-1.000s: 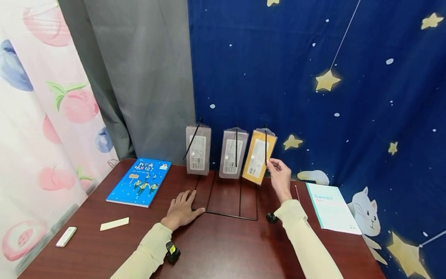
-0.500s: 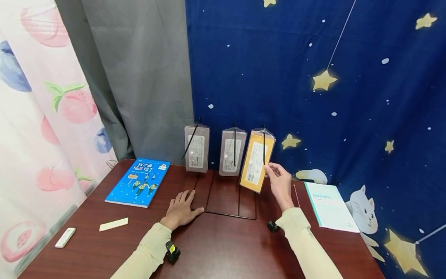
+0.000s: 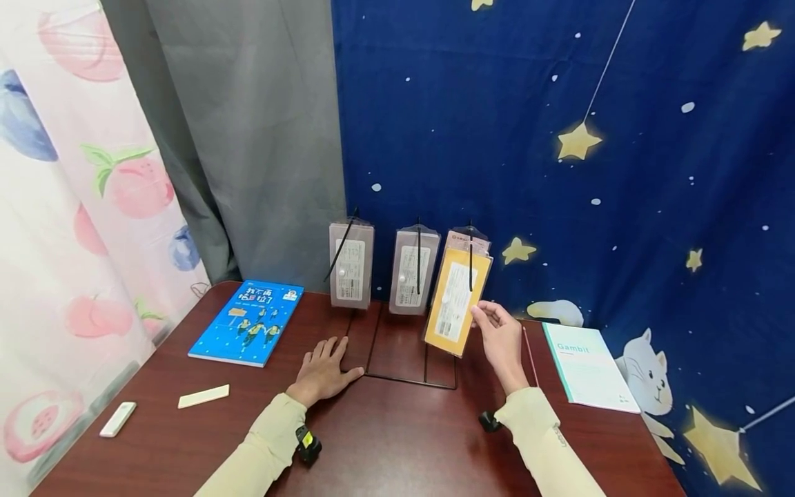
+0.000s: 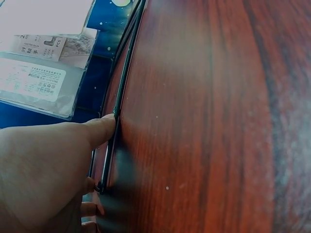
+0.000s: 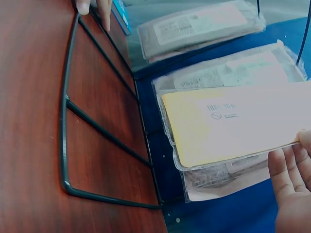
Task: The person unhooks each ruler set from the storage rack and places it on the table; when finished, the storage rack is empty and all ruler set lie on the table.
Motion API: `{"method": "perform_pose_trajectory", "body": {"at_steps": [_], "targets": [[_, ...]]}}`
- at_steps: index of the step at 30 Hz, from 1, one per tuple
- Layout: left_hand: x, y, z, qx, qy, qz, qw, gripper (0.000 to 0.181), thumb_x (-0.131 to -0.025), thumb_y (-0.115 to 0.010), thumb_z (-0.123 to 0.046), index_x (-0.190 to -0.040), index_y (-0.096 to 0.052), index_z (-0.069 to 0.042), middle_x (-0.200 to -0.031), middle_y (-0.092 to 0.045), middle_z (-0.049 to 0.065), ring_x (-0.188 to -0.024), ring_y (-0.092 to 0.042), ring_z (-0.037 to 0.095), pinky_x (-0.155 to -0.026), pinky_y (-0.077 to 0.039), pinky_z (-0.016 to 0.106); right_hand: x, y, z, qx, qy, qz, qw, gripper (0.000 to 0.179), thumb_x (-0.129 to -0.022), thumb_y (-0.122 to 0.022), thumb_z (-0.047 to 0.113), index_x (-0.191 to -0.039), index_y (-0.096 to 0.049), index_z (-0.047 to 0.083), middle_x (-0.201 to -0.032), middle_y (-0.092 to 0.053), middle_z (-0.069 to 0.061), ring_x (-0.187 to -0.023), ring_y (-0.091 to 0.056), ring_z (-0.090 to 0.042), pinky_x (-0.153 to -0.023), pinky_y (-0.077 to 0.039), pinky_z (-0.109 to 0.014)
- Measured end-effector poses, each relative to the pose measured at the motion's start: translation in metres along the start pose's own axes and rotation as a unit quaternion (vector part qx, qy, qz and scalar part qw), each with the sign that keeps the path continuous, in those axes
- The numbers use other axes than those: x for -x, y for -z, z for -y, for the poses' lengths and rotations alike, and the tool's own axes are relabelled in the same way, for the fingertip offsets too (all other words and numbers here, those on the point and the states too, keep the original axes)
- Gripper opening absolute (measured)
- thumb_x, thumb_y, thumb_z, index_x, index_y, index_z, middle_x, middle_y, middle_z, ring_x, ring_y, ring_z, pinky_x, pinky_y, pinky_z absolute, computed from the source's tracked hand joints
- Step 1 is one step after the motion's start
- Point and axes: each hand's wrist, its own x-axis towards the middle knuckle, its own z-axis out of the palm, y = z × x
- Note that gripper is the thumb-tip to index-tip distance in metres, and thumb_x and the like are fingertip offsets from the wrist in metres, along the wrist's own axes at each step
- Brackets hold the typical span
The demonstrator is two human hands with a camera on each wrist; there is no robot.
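Note:
A black wire rack (image 3: 410, 381) stands on the table with several flat packets hanging from its hooks. My right hand (image 3: 502, 342) pinches the right edge of a yellow packet (image 3: 441, 333) in a clear sleeve with a white label. This packet tilts in front of a pinkish packet (image 3: 461, 241) at the right hook; whether it still hangs on the hook I cannot tell. Greyish-pink packets hang at the middle hook (image 3: 419, 266) and the left hook (image 3: 340, 252). My left hand (image 3: 323, 369) lies spread on the table, its thumb touching the rack's base wire (image 4: 119, 97).
A blue book (image 3: 248, 321) lies left of the rack, with a cream strip (image 3: 203, 397) and a small white oblong item (image 3: 118, 420) nearer me. To the right are a thin reddish stick (image 3: 531, 355) and a white "Gambit" notebook (image 3: 590, 369). Curtains (image 3: 447, 138) hang behind.
My right hand has drawn the yellow packet down and toward me, uncovering the top of the pinkish packet behind it. The left hand stays in place on the rack's base.

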Motion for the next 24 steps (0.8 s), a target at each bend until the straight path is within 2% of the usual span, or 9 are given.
{"method": "perform_pose_trajectory", "body": {"at_steps": [5,9,15,24], "targets": [[-0.001,0.002,-0.001,-0.011,0.005,0.008,0.9999,0.083,-0.100,-0.061,-0.051,-0.160,-0.034,-0.001,-0.162,-0.034,0.029,-0.151,-0.029,0.050,-0.121,-0.023,0.069,0.014,0.001,0.001,-0.009,-0.003,-0.002,1.0000,0.030,-0.096,-0.076,0.026,-0.113,-0.072,0.000,-0.095,-0.074,-0.004,-0.081,-0.071,-0.015,-0.077,-0.058,-0.019],[0.000,0.005,-0.003,-0.016,0.010,0.016,0.9997,0.082,-0.100,-0.062,-0.050,-0.160,-0.035,-0.001,-0.163,-0.034,0.028,-0.151,-0.029,0.049,-0.121,-0.025,0.068,0.025,0.001,0.004,-0.010,-0.001,-0.004,0.9999,0.028,-0.096,-0.076,0.024,-0.112,-0.072,0.001,-0.090,-0.072,0.002,-0.078,-0.071,-0.013,-0.075,-0.057,-0.017],[-0.003,0.000,0.001,-0.019,0.013,0.018,0.9996,0.083,-0.101,-0.060,-0.051,-0.161,-0.032,-0.002,-0.164,-0.032,0.028,-0.153,-0.026,0.050,-0.122,-0.022,0.069,0.039,0.005,0.010,-0.006,-0.001,0.003,1.0000,0.025,-0.096,-0.076,0.024,-0.111,-0.073,0.003,-0.090,-0.072,0.001,-0.080,-0.071,-0.018,-0.075,-0.058,-0.019],[-0.007,-0.004,0.005,-0.020,0.005,0.016,0.9997,0.085,-0.101,-0.057,-0.055,-0.162,-0.030,-0.003,-0.165,-0.030,0.028,-0.153,-0.025,0.050,-0.122,-0.021,0.070,0.056,0.015,0.018,-0.001,-0.015,0.010,0.9998,0.028,-0.096,-0.076,0.026,-0.111,-0.073,0.003,-0.090,-0.072,0.001,-0.078,-0.069,-0.007,-0.077,-0.057,-0.017]]}}
